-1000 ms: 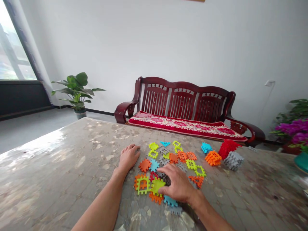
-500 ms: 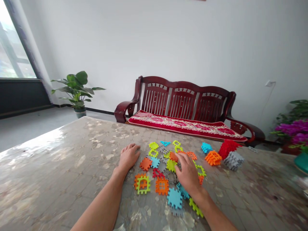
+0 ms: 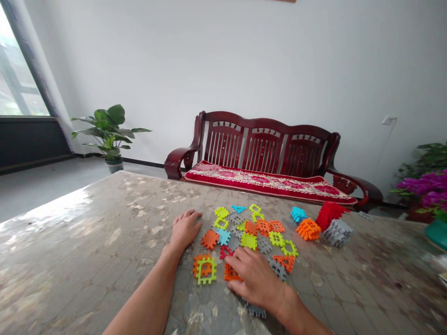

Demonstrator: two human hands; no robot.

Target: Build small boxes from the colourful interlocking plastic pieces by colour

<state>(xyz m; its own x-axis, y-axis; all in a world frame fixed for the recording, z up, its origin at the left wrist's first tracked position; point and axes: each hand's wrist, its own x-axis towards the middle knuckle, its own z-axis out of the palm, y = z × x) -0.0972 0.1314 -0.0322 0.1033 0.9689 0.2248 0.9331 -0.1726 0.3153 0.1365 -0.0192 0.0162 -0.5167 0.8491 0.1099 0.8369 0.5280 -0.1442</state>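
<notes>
My left hand (image 3: 186,228) rests palm down on the table left of the loose pieces, fingers spread, holding nothing. Over the near part of the spread, my right hand (image 3: 256,279) has its thumb and fingers apart, with an orange square interlocking tile (image 3: 231,273) at the fingertips. It partly covers that tile and a red piece (image 3: 225,251). Just beyond it lies a lime square tile (image 3: 249,241). A lime frame on an orange tile (image 3: 206,271) sits between my forearms. Part of a grey tile (image 3: 256,311) shows below my right hand.
Right of the loose tiles stand stacks in blue (image 3: 299,214), orange (image 3: 308,229), red (image 3: 330,214) and grey (image 3: 338,232). A wooden bench (image 3: 265,144) with a red cover is behind the table (image 3: 115,260). Potted plants are at left (image 3: 111,130) and right (image 3: 424,190).
My right hand has moved nearer and left, from the middle of the tiles to the orange square tile. Orange, lime and grey pieces it covered now show. My left hand stays in place.
</notes>
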